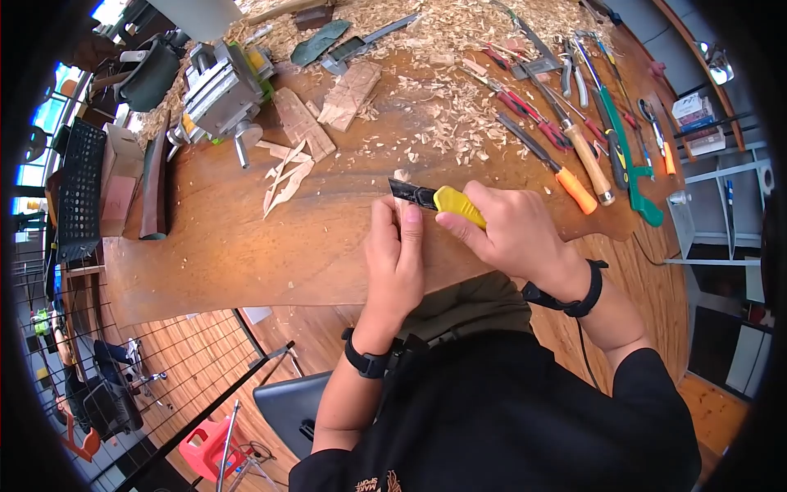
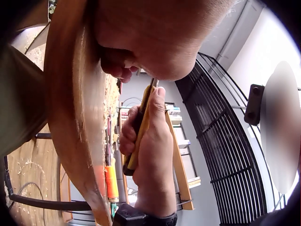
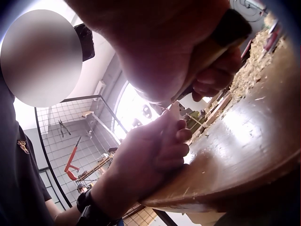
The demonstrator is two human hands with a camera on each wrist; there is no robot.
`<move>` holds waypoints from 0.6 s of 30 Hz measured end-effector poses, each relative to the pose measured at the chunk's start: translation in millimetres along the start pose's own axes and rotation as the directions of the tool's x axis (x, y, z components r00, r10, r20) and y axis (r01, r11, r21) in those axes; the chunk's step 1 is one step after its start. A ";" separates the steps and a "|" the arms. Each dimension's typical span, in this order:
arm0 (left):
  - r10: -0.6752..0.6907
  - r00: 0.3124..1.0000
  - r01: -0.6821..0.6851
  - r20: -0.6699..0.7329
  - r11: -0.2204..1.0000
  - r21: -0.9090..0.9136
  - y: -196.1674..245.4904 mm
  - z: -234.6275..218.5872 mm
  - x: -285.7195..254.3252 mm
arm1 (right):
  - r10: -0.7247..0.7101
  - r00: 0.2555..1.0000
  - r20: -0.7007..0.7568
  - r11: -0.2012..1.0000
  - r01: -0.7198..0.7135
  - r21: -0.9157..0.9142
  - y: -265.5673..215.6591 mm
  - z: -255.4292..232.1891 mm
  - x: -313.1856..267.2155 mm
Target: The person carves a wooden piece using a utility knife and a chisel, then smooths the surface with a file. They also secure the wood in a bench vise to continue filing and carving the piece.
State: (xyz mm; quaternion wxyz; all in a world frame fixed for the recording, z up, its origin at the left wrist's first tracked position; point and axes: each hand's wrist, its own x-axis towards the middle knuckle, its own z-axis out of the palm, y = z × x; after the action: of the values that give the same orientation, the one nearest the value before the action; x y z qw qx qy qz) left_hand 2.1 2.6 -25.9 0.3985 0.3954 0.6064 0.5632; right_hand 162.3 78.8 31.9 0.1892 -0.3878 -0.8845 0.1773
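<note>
At the centre of the head view, a narrow piece of pale wood [image 1: 401, 175], held out over the near part of the table, tip pointing up the frame. Pinched between thumb and curled fingers of the left hand [image 1: 393, 256]. Just right of it, a yellow utility knife [image 1: 460, 205], gripped with fingers closed round the handle by the right hand [image 1: 518, 227]; dark blade [image 1: 400, 191] lying across the wood.

Beneath, a glossy brown wooden table [image 1: 234, 258] with a curved near edge. Left of centre, thin curled strips [image 1: 288, 184] and two flat boards [image 1: 352, 96]. Across the top of the frame, a thick spread of wood shavings [image 1: 471, 33], thinning toward the middle. At upper left, a metal vise [image 1: 220, 97]; at top centre, a caliper [image 1: 373, 41]. At upper right, a row of tools: pliers [image 1: 579, 78], a wooden-handled tool [image 1: 587, 160], an orange handle [image 1: 577, 192], a green-handled saw [image 1: 646, 205].

Beyond the table, a wood-plank floor [image 1: 193, 357], a red stool [image 1: 209, 451] at lower left, pale shelving [image 1: 721, 261] at right. In the right wrist view, a wire grid panel [image 3: 51, 113] hung with an orange-red saw [image 3: 71, 165], beside a bright window [image 3: 131, 110]. At right in the left wrist view, black metal bars [image 2: 225, 150].
</note>
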 end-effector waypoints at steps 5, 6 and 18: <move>0.045 0.995 -0.031 0.089 0.988 -0.152 3.4 -4.2 1.0 | -0.043 0.998 0.036 0.999 0.043 0.009 0.3 -0.8 2.9; 0.044 0.995 -0.030 0.089 0.988 -0.152 3.2 -4.6 0.9 | -0.041 0.998 0.041 0.999 0.040 0.008 0.9 -0.9 3.0; -0.062 0.998 0.063 0.020 0.995 -0.081 13.7 1.8 10.0 | -0.031 0.999 -0.012 0.989 0.029 -0.144 4.3 2.8 4.0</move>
State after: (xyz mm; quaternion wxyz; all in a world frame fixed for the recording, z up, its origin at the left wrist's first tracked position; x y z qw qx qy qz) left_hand 0.5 13.2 -12.8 0.4368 0.3647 0.5916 0.5712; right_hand 161.0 84.1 28.2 0.1697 -0.3884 -0.8994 0.1072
